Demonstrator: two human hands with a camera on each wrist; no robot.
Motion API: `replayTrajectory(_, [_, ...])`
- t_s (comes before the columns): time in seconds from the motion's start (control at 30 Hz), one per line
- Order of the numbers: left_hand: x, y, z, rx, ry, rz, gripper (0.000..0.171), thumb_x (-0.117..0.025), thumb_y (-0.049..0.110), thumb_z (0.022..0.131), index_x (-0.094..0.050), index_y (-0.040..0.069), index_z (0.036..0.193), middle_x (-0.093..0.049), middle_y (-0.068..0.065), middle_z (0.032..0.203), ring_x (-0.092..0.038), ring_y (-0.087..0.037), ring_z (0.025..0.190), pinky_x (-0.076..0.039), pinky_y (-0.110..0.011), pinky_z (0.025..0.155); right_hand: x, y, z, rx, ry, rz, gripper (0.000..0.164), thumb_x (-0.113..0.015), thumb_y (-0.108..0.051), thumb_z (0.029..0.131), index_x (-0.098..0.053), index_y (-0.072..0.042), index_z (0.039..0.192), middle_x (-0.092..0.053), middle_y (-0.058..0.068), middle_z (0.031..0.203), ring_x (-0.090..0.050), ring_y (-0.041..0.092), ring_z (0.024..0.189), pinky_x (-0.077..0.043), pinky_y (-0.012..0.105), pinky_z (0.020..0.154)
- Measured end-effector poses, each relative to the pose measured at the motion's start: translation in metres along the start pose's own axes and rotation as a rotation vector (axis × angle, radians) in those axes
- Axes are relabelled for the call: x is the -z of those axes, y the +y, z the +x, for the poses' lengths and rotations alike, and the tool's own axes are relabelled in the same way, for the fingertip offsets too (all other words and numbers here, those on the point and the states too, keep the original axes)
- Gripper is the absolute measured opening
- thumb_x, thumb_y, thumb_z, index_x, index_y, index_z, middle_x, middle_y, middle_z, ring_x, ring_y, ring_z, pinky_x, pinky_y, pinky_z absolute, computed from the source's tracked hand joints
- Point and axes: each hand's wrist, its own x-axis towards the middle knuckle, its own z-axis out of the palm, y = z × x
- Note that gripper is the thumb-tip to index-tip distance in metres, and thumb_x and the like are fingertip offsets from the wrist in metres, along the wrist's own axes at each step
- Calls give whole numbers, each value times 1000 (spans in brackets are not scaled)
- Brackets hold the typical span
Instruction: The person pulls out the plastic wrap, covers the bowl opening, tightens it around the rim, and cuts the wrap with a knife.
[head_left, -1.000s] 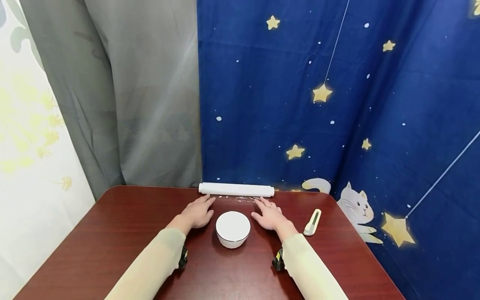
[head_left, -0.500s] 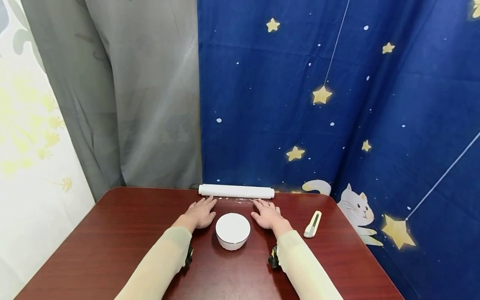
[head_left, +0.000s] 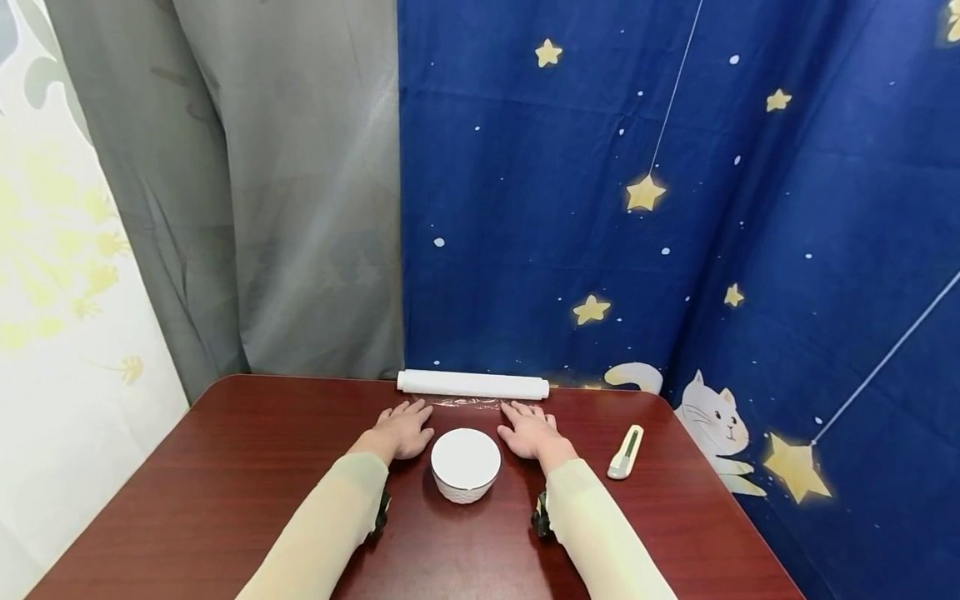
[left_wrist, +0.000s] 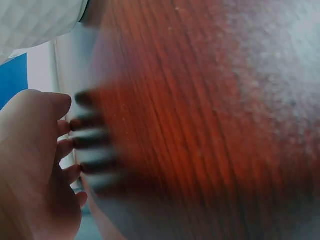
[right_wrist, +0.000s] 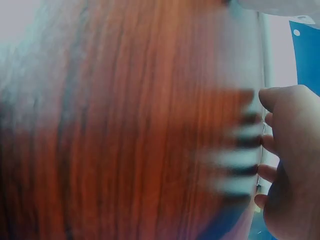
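Note:
In the head view my left hand [head_left: 402, 429] rests palm down on the table with its fingers spread, left of and behind a white bowl [head_left: 466, 460]. My right hand [head_left: 529, 430] lies the same way on the bowl's other side. Fingertips of both hands are at the ends of a crinkled strip of clear cling film [head_left: 467, 403], just in front of a white cling film roll [head_left: 472, 384]. The bowl stands upright between the wrists, its textured side [left_wrist: 37, 22] also seen in the left wrist view. Both wrist views show the fingers extended toward the table surface.
A cream utility knife [head_left: 625, 452] lies on the dark red wooden table [head_left: 225, 483], to the right of my right hand. The roll lies along the far edge, in front of a blue star-print curtain [head_left: 525, 208] and a grey one [head_left: 315, 208].
Both hands have drawn slightly back from the roll, and the forearms have shifted inward. The film strip shows a little more clearly. Roll, bowl and knife stay in place.

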Motion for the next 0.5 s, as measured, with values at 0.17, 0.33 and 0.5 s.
replayTrajectory(0.17, [-4,-4,3,-23,23,0,60,-52,30,112,-47,-1,163,-40,-23,174,-32,-48,163,-25,-68,130,-1,2,0,-10,25,-18,57,-49,-37,115,-45,-15,168,-45,13,172,-37,41,161,-32,67,123])
replayTrajectory(0.33, [-16,-18,10,-57,64,-15,61,-52,33,112,-47,-1,163,-43,-23,171,-35,-46,162,-28,-68,128,-1,3,-2,14,48,-12,53,-51,-33,115,-54,-9,162,-51,15,168,-42,37,160,-34,65,124])
replayTrajectory(0.5, [-17,-24,5,-103,141,-34,55,-57,29,111,-55,-2,156,-54,-24,162,-45,-46,154,-35,-67,124,-2,1,-8,61,91,-23,49,-55,-31,114,-61,-3,154,-60,17,158,-50,36,154,-37,63,123])
